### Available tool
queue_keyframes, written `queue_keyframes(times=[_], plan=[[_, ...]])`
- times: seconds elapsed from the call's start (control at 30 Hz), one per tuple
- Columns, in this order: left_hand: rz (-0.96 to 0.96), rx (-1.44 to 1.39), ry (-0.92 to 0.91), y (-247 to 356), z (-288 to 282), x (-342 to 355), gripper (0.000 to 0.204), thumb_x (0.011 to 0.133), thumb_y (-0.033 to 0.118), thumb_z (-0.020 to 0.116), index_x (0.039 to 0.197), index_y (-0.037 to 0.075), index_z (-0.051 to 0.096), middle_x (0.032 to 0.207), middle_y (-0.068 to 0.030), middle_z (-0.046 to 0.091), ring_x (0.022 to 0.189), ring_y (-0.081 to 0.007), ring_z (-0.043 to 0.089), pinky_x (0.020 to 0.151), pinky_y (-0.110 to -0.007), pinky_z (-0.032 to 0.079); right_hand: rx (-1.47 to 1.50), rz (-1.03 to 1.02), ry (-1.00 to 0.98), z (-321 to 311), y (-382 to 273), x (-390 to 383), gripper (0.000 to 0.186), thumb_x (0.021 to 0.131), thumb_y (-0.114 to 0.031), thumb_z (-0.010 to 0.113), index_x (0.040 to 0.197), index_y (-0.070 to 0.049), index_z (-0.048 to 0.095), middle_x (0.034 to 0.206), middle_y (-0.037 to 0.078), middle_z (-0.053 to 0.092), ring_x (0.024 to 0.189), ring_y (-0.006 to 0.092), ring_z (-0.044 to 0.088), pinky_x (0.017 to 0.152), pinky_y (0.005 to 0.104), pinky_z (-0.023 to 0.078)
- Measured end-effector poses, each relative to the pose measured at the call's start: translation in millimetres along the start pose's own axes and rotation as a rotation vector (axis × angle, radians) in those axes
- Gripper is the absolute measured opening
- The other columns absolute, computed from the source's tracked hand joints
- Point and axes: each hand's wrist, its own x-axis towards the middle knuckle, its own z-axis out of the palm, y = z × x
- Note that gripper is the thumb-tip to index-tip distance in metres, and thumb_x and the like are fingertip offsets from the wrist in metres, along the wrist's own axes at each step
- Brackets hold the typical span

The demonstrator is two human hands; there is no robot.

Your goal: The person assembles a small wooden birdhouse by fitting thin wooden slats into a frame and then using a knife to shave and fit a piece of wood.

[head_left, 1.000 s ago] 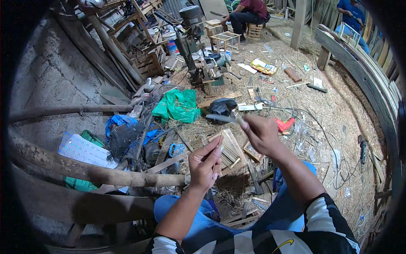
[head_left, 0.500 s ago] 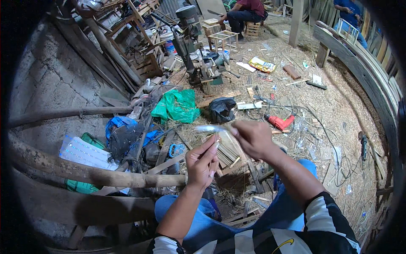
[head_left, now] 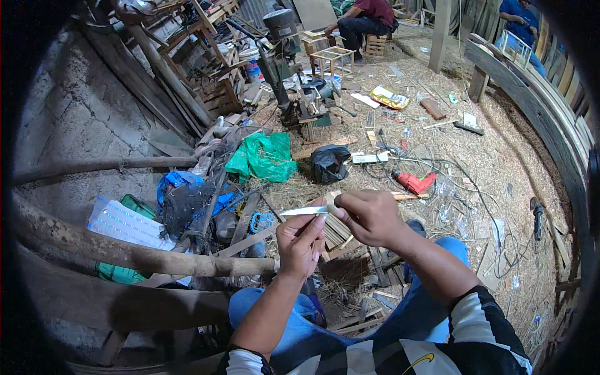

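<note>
My right hand (head_left: 369, 217) is closed round the pale handle of a knife (head_left: 304, 211), whose shiny blade points left across the fingertips of my left hand (head_left: 302, 245). My left hand pinches a thin wooden stick, seen in the earlier frames and now mostly hidden by the blade. Just beyond both hands, below me, lies a bundle of thin wooden strips (head_left: 339, 236) on a board.
Ahead are a green bag (head_left: 261, 156), black bag (head_left: 328, 162), red drill (head_left: 417, 181) with cords and a green machine (head_left: 281, 81). Bamboo poles (head_left: 125, 256) lie left, a long beam (head_left: 531, 112) right. Two other people (head_left: 365, 25) (head_left: 519, 25) are at the back.
My right hand with the knife has moved down and left, lowering the blade from above the stick onto my left fingertips. My left hand stays almost where it was.
</note>
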Motion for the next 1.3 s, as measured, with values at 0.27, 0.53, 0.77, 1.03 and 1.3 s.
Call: queue_keyframes(times=[0.27,0.53,0.77,1.03,1.3], plan=[[-0.026,-0.125,-0.033,1.9,0.2,0.8,0.029,0.096,0.0,0.059,0.124,0.0,0.067,0.078,-0.0066,0.066,0.038,-0.0067,0.038,0.036,-0.021,0.03,-0.067,0.186,0.029,-0.9,25.2,7.1,0.028,0.101,-0.036,0.055,0.088,-0.012,0.062,0.068,0.011,0.059,0.063,0.034,0.063,0.052,0.0453,0.046],[0.004,-0.1,-0.128,1.7,-8.8,0.4,0.034,0.099,0.002,0.055,0.132,0.0,0.062,0.074,-0.0047,0.062,0.037,-0.0062,0.037,0.036,-0.021,0.031,0.078,0.023,0.039,-0.1,8.3,1.9,0.023,0.098,-0.03,0.059,0.093,-0.009,0.065,0.07,0.012,0.059,0.063,0.0327,0.063,0.054,0.0417,0.046],[-0.02,-0.087,-0.15,0.9,-6.2,1.1,0.034,0.099,0.001,0.054,0.132,0.0,0.061,0.071,-0.0035,0.059,0.038,-0.0063,0.037,0.036,-0.021,0.032,0.052,0.014,0.02,0.2,12.4,0.6,0.02,0.098,-0.029,0.059,0.094,-0.01,0.064,0.072,0.011,0.06,0.063,0.0336,0.062,0.054,0.0423,0.046],[-0.002,-0.054,-0.108,-2.1,-9.1,1.1,0.036,0.096,-0.001,0.058,0.131,0.001,0.063,0.076,-0.0042,0.063,0.039,-0.0057,0.039,0.037,-0.021,0.032,-0.018,0.234,0.03,-8.4,20.8,8.7,0.027,0.1,-0.036,0.056,0.089,-0.012,0.063,0.071,0.011,0.062,0.063,0.0334,0.063,0.053,0.0447,0.045],[0.002,-0.044,-0.074,-3.3,-5.0,1.7,0.032,0.096,0.001,0.059,0.129,-0.001,0.064,0.072,-0.0039,0.061,0.037,-0.0059,0.038,0.037,-0.021,0.031,0.026,0.01,0.013,3.0,9.3,0.4,0.018,0.095,-0.03,0.061,0.091,-0.013,0.061,0.074,0.009,0.062,0.066,0.0329,0.064,0.053,0.0443,0.047]])
